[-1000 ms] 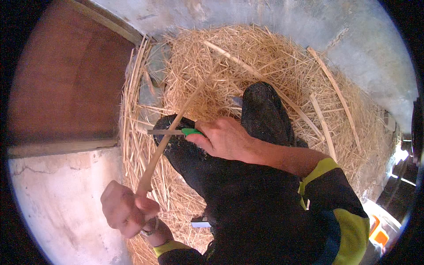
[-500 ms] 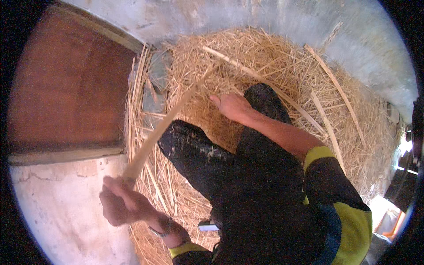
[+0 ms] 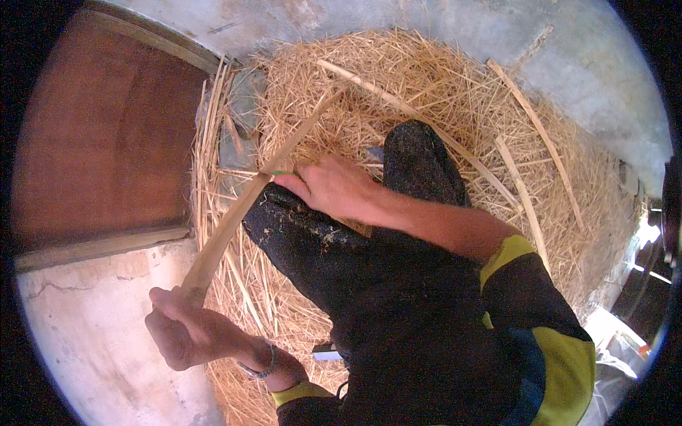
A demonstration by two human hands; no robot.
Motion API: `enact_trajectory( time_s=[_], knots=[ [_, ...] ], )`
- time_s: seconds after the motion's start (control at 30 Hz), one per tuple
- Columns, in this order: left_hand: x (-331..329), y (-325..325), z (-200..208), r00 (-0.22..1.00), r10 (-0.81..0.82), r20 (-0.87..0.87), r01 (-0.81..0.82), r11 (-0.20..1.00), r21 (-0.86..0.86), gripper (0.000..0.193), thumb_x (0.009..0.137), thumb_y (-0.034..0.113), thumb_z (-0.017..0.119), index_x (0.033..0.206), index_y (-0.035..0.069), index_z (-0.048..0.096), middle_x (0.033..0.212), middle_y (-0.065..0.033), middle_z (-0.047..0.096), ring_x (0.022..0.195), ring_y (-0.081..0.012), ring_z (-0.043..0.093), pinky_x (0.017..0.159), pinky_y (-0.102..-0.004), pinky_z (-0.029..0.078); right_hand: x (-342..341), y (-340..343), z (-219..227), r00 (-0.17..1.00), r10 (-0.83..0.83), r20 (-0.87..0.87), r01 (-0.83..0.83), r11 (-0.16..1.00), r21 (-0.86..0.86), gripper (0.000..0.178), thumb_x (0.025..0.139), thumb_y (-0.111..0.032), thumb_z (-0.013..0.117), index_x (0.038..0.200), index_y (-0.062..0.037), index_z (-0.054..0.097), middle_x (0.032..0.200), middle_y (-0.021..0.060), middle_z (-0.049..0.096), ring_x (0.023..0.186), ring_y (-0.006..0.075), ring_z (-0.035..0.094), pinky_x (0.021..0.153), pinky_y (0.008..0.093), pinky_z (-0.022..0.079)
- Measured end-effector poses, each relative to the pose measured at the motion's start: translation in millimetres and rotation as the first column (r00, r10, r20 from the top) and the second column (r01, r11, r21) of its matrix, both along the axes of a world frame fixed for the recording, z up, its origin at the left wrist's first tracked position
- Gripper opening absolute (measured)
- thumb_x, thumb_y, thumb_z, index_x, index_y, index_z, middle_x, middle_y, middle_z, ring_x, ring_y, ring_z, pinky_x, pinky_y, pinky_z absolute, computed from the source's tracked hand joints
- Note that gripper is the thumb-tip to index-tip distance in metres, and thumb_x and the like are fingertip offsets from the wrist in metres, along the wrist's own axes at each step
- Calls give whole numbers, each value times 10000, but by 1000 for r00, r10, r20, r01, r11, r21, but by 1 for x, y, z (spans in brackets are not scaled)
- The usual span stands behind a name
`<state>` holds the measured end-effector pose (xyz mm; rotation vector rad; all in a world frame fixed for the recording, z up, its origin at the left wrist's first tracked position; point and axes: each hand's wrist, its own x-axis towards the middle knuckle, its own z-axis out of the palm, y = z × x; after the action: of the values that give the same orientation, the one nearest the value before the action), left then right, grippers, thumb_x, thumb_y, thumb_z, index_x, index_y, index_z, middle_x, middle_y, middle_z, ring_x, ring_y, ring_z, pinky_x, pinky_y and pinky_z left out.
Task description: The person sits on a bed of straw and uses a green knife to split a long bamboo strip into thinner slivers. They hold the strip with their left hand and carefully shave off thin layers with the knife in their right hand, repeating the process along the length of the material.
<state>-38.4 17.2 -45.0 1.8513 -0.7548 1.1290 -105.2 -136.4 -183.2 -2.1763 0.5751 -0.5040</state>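
Note:
My left hand (image 3: 181, 330) is closed round the near end of a long, pale bamboo strip (image 3: 231, 216). From there the strip slants up and away to the right, over the straw. My right hand (image 3: 337, 188) lies just above my left knee, its fingers curled and its thumb pointing at the strip's middle. A small green piece (image 3: 285, 172) shows between that thumb and the strip. It belongs to something mostly hidden in the right hand. Beyond the right hand, a bit of grey (image 3: 375, 152) shows beside my right knee; what it is I cannot tell.
Shavings and straw-like strips (image 3: 398, 64) cover the floor around my bent legs. Longer strips, such as one pale strip (image 3: 522, 192), lie at the right. A brown door panel (image 3: 106, 135) stands at the left, and a grey wall (image 3: 440, 21) curves behind.
My right hand has moved left and toward me, up to the strip, and the green piece has come into sight. The left hand still holds the strip, slightly lower and farther left.

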Motion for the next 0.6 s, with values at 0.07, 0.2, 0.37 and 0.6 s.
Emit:
enact_trajectory(
  time_s=[0.07, 0.2, 0.37, 0.6],
  knots=[
    [4, 1, 1, 999, -19, -38, 19, 1000, -13, 360, 856, 141, 565, 544, -20, 479, 499, -56, 502, 467, -100, 423, 446, -252, 355, 4, -6, -8, 995, -57, -84, 67, 992, 110, 576, 924, -423, 346, 708, 42, 608, 637, 258, 569, 610, 408, 587, 598, 483, 474],
    [11, 3, -3, 999, 6, -39, -5, 1000, 12, 324, 836, 113, 583, 547, 2, 488, 498, -34, 490, 475, -94, 416, 446, -248, 348, -5, -40, -70, 973, -161, -167, 183, 975, 128, 564, 925, -416, 342, 754, 57, 597, 695, 256, 589, 650, 412, 590, 650, 503, 455],
    [4, 4, -2, 1000, 0, -9, 0, 999, -33, 346, 823, 82, 589, 514, 12, 450, 473, 2, 405, 468, -80, 349, 428, -252, 304, -2, -8, -23, 999, 22, -46, -19, 998, 56, 537, 927, -403, 345, 773, 44, 600, 704, 251, 592, 677, 419, 591, 671, 497, 454],
    [8, 3, 0, 1000, 17, -23, -17, 999, 37, 335, 844, 120, 587, 549, -7, 491, 483, -33, 464, 458, -90, 395, 435, -246, 340, 0, -27, -42, 982, -118, -148, 121, 993, 12, 517, 931, -419, 318, 831, -13, 623, 665, 249, 575, 678, 421, 585, 640, 497, 461]
  ],
)
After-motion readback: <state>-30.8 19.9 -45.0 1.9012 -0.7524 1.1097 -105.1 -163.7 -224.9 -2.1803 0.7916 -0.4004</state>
